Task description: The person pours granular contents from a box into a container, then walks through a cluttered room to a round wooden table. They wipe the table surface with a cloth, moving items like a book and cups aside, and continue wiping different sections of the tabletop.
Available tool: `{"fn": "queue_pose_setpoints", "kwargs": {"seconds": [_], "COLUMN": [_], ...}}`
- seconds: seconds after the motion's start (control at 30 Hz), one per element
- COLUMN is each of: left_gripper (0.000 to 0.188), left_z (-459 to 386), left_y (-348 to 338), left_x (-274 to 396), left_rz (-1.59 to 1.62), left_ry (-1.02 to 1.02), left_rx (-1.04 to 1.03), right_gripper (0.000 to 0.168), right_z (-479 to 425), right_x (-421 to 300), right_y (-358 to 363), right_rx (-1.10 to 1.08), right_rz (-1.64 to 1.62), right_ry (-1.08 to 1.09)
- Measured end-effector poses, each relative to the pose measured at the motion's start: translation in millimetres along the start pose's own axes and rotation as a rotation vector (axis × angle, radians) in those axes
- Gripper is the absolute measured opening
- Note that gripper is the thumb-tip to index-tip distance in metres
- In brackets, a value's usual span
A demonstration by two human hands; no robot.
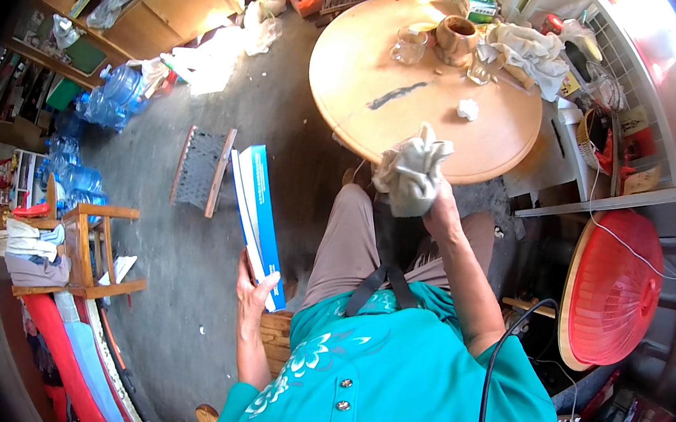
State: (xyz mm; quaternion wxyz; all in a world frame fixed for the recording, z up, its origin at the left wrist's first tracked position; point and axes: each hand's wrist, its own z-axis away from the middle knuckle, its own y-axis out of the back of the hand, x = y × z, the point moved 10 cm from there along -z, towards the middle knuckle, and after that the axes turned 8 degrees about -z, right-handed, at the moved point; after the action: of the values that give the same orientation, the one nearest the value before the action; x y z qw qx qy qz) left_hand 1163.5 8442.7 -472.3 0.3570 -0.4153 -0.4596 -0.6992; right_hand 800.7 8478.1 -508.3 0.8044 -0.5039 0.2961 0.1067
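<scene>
My left hand (255,289) grips the lower end of a long, flat blue-and-white box (265,228), held out over the floor left of my knees. The box bears writing. In my right hand (444,213) is a bunched, light grey cloth (410,172), just off the near edge of the round wooden table (348,113). A crumpled white tissue (467,109) and a dark smear lie on the tabletop. Farther back on it stand a glass mug (409,45), a brown round pot (456,40) and a second glass (484,64), beside a heap of pale cloth (531,52).
A low folding stool (200,169) with a woven seat stands on the floor at the left. Beyond it are several large blue water bottles (122,86) and a wooden chair (86,252). On the right, a red mesh cover (614,289) leans near a white cable and shelving.
</scene>
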Motion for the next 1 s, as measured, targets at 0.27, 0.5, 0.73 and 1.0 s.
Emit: {"fn": "queue_pose_setpoints", "kwargs": {"seconds": [0.27, 0.5, 0.73, 1.0], "left_gripper": [0.091, 0.079, 0.089, 0.09], "left_z": [-3.9, -11.1, -10.2, -4.1], "left_y": [6.8, 4.2, 4.8, -3.6], "left_x": [-8.4, 6.8, 34.7, 13.9], "left_rz": [-0.042, -0.054, -0.022, -0.007], "left_ry": [0.061, 0.019, 0.008, 0.028], "left_rx": [0.02, 0.029, 0.071, 0.023], "right_gripper": [0.046, 0.055, 0.046, 0.046], "right_z": [-41.5, -115.7, -122.5, -41.1], "right_x": [-73.1, 17.4, 23.7, -87.3], "right_y": [28.1, -8.4, -54.1, 84.7], "right_rx": [0.505, 0.184, -0.178, 0.488], "right_rz": [1.82, 1.883, 1.868, 1.95], "right_ry": [0.786, 0.7, 0.735, 0.765]}}
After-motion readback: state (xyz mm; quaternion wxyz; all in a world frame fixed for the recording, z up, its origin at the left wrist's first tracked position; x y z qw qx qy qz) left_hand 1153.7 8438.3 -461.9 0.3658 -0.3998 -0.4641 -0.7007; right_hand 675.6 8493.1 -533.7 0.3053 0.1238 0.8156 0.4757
